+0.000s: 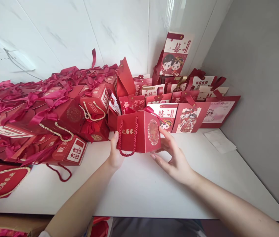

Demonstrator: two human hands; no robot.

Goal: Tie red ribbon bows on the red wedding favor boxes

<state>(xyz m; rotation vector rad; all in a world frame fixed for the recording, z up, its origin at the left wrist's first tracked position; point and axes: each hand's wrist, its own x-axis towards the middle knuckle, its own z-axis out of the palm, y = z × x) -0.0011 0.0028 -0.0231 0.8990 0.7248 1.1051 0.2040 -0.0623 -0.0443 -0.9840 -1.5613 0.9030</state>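
A small red gift box [139,131] with a red cord handle, gold characters and a gold round emblem is held just above the white table [139,194]. My left hand [114,153] grips its left side, thumb up along the edge. My right hand [172,156] holds its right side, with the fingers partly spread against the box face and underside. A dark red ribbon shows at the box top.
A large heap of red boxes with ribbons and cord handles [43,115] fills the left and back. Flat red gift bags with cartoon couples [191,108] lean against the wall behind. A white paper [219,140] lies at the right. The grey wall is close on the right.
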